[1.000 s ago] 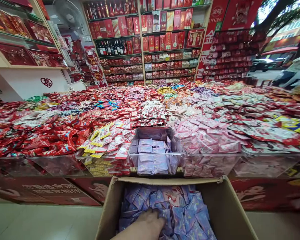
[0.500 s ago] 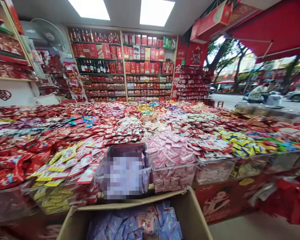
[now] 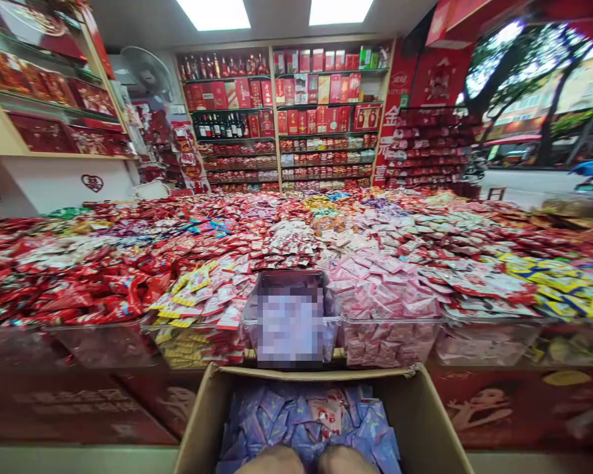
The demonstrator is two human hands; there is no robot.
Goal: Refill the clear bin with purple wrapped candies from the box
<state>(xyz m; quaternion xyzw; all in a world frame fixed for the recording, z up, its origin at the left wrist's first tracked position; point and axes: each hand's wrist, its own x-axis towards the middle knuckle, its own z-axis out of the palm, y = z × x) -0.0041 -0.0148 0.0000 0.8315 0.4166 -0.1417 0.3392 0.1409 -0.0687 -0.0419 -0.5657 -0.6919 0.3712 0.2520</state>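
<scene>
An open cardboard box [image 3: 439,421] stands at the bottom centre, holding many bluish-purple wrapped packets [image 3: 271,415]. One white and red packet [image 3: 327,413] lies among them. At the lower frame edge, my left hand [image 3: 275,462] and my right hand [image 3: 346,462] reach over the packets, side by side with a gap between. Only their rounded backs show; the fingers are hidden, so I cannot tell what they grip. Just beyond the box sits a clear plastic bin [image 3: 332,332] whose pale purple contents are pixelated.
Clear bins heaped with pink packets [image 3: 385,289], yellow and white packets [image 3: 197,289] and red packets [image 3: 123,296] flank the purple bin. A wide spread of wrapped sweets reaches back to shelves [image 3: 277,92] of bottles and boxes. A street lies at the right.
The view has turned left, so the box, bins and shelves sit further right in the picture. Both my hands have come into view at the bottom, over the box's packets.
</scene>
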